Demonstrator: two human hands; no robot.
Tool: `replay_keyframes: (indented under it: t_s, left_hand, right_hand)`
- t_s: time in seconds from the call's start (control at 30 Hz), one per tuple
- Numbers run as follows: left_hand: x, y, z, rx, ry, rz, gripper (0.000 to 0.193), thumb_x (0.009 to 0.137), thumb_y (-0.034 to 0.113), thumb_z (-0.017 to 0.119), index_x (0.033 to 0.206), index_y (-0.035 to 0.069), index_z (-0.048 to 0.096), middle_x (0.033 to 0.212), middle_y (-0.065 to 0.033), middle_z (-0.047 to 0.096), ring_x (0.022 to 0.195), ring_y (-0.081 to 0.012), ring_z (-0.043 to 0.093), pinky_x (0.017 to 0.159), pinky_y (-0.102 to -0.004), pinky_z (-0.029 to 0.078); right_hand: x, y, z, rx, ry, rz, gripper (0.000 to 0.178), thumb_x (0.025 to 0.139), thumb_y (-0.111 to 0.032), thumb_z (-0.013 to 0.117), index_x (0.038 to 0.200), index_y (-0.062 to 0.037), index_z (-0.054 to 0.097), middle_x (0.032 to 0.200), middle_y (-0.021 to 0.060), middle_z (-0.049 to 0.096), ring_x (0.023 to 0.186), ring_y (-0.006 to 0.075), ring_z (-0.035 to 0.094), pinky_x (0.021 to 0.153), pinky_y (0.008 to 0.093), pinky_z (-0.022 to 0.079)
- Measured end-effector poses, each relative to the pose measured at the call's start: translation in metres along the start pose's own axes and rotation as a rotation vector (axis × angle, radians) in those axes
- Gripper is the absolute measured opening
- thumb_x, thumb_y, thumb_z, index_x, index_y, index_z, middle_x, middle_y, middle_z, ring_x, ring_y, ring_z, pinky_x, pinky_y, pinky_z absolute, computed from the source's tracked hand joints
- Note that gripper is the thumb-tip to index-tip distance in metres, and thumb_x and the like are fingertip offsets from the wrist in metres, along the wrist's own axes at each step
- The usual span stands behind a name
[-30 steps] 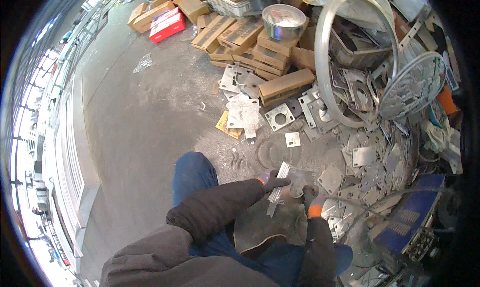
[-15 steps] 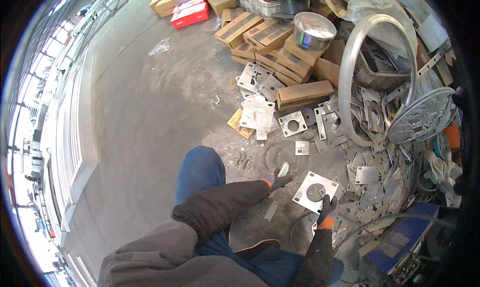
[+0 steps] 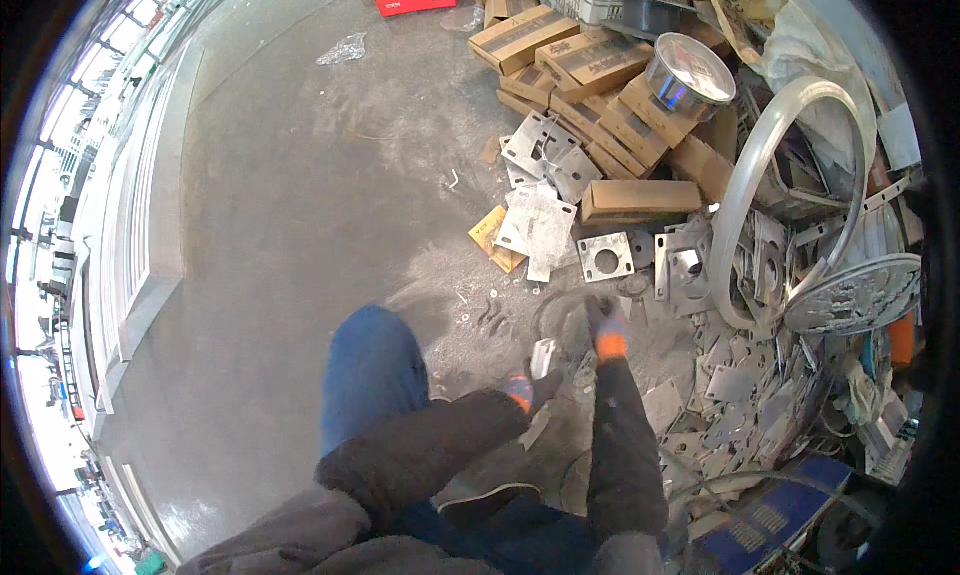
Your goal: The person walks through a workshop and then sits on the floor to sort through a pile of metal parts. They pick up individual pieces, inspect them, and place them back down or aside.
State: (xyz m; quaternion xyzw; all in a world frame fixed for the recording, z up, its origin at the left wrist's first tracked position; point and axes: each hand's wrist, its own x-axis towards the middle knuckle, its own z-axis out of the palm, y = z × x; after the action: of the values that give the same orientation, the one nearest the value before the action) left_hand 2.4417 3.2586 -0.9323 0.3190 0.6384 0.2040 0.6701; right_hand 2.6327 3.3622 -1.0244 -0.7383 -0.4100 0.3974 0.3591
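Note:
My left hand (image 3: 541, 387), in a dark glove with an orange cuff, is closed on a small pale metal piece (image 3: 543, 358) that sticks up past the fingers. Ahead and to the right, my gloved right hand (image 3: 606, 327) reaches down to the floor beside a small square metal plate (image 3: 626, 307), which it partly covers. Its fingers are blurred, so their grip is unclear. Farther ahead lies a square metal plate with a round hole (image 3: 606, 259). A pale flat plate (image 3: 663, 406) rests to the right of my right forearm.
Brown cardboard boxes (image 3: 640, 202) and a round tin (image 3: 690, 75) are piled ahead. A large metal ring (image 3: 738, 195) stands at right above heaped metal offcuts (image 3: 740, 415). A blue machine panel (image 3: 770, 515) is at lower right. Long metal profiles (image 3: 150, 225) line the left.
My right hand has let go of the large square plate with a round hole and moved forward to the small square plate. My left hand keeps its metal piece. The view has shifted.

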Motion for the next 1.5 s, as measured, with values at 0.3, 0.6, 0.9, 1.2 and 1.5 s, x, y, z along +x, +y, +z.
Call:
replay_keyframes:
  t_s: [0.3, 0.6, 0.9, 1.2, 1.5]
  left_hand:
    - [-0.018, -0.005, -0.035, -0.146, 0.148, 0.022, 0.048, 0.084, 0.042, 0.066, 0.11, 0.003, 0.058, 0.088, -0.0125, 0.068, 0.076, -0.0186, 0.066, 0.065, -0.0358, 0.052]
    - [-0.016, -0.032, -0.038, -0.074, 0.024, 0.139, 0.048, 0.083, 0.028, 0.073, 0.115, -0.002, 0.054, 0.086, -0.0092, 0.066, 0.067, -0.0169, 0.064, 0.056, -0.0323, 0.052]
    - [-0.006, -0.048, -0.025, -0.092, 0.121, 0.012, 0.056, 0.081, 0.036, 0.072, 0.116, -0.004, 0.053, 0.09, -0.0126, 0.066, 0.075, -0.0185, 0.064, 0.066, -0.036, 0.053]
    - [-0.014, 0.007, -0.022, -0.312, -0.034, 0.032, 0.052, 0.083, 0.034, 0.07, 0.116, -0.003, 0.051, 0.082, -0.0098, 0.063, 0.069, -0.0188, 0.062, 0.061, -0.0364, 0.051]
    - [-0.007, 0.053, 0.008, 0.153, -0.163, 0.551, 0.023, 0.082, 0.02, 0.065, 0.09, -0.001, 0.063, 0.073, -0.0073, 0.061, 0.066, -0.018, 0.06, 0.064, -0.0319, 0.05]
  right_hand:
    - [0.098, -0.053, 0.144, -0.122, 0.155, 0.013, 0.076, 0.071, -0.032, 0.077, 0.13, 0.0063, 0.048, 0.126, 0.0261, 0.056, 0.118, 0.0393, 0.053, 0.1, 0.0412, 0.041]
    - [-0.043, -0.024, 0.058, 0.296, 0.055, 0.09, 0.056, 0.085, -0.014, 0.066, 0.132, 0.0077, 0.044, 0.121, 0.016, 0.058, 0.1, 0.0238, 0.058, 0.086, 0.0337, 0.049]
    - [0.061, -0.183, 0.014, -0.124, 0.207, -0.395, 0.055, 0.086, -0.027, 0.067, 0.127, 0.0055, 0.05, 0.111, 0.029, 0.062, 0.106, 0.0387, 0.06, 0.092, 0.0413, 0.046]
    - [0.007, -0.166, -0.134, -0.218, 0.12, -0.29, 0.042, 0.085, -0.035, 0.069, 0.111, -0.0021, 0.063, 0.1, 0.0177, 0.069, 0.09, 0.0243, 0.067, 0.079, 0.036, 0.052]
    - [-0.194, 0.027, -0.082, 0.88, -0.291, 0.762, 0.048, 0.093, -0.043, 0.053, 0.122, -0.0052, 0.053, 0.101, 0.0078, 0.059, 0.089, 0.0185, 0.059, 0.075, 0.0355, 0.051]
